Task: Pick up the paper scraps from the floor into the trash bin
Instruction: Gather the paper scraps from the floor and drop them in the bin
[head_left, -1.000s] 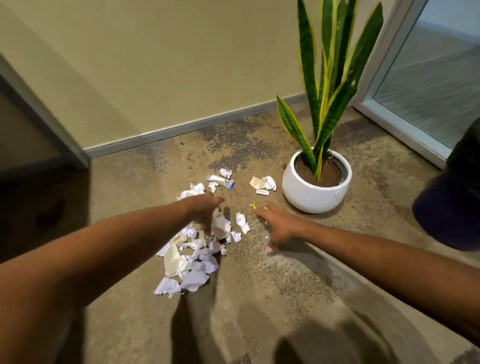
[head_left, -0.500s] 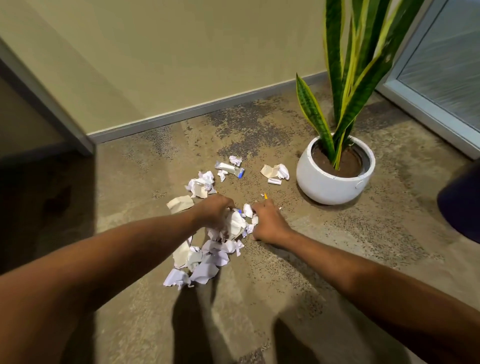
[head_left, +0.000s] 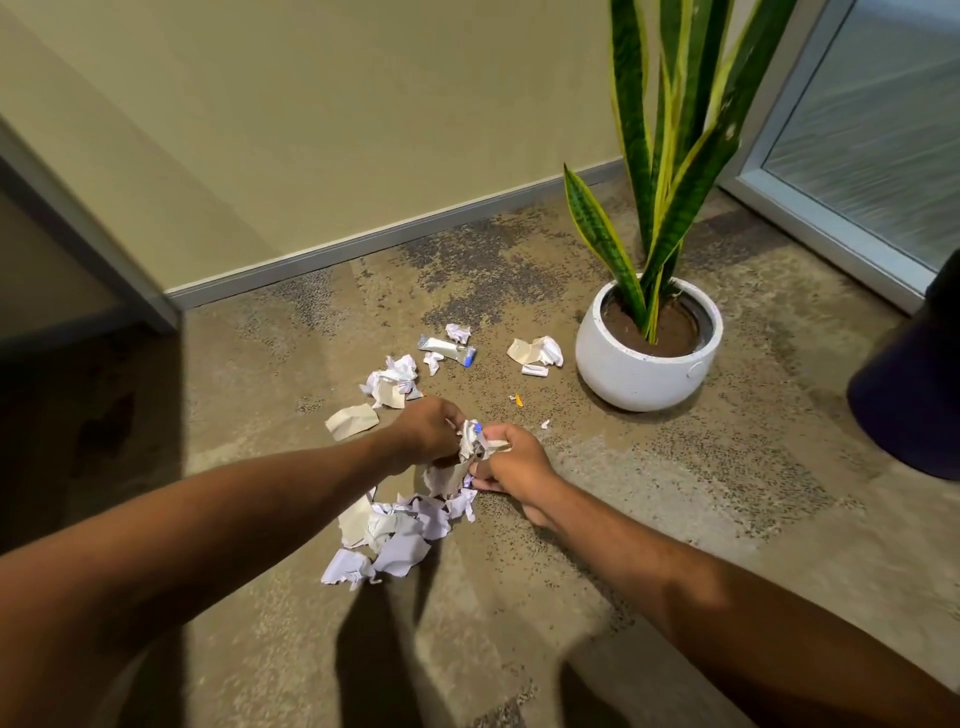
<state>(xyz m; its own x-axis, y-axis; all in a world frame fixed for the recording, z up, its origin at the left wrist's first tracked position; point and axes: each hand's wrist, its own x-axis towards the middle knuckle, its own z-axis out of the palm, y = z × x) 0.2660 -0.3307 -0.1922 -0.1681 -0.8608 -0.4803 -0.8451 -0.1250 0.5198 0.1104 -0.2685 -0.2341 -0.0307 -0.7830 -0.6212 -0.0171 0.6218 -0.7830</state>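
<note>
White and beige paper scraps lie on the carpet. A main pile (head_left: 387, 535) sits just below my hands. My left hand (head_left: 428, 428) and my right hand (head_left: 511, 460) meet over its far end, and each grips crumpled paper (head_left: 467, 444) bunched between them. More scraps lie beyond: a beige piece (head_left: 352, 421), a crumpled cluster (head_left: 392, 384), a small tube-like wrapper (head_left: 447, 349) and a group near the pot (head_left: 537, 353). A dark round trash bin (head_left: 911, 395) shows at the right edge, partly cut off.
A white pot (head_left: 644, 371) with a tall snake plant (head_left: 670, 156) stands right of the scraps. A beige wall with a grey baseboard (head_left: 363, 244) runs behind. A glass door (head_left: 872, 130) is at the far right. Tiny orange bits (head_left: 517, 399) lie on the carpet.
Both hands closed in from apart onto the far end of the pile and gathered paper between them. The camera moved closer and lower.
</note>
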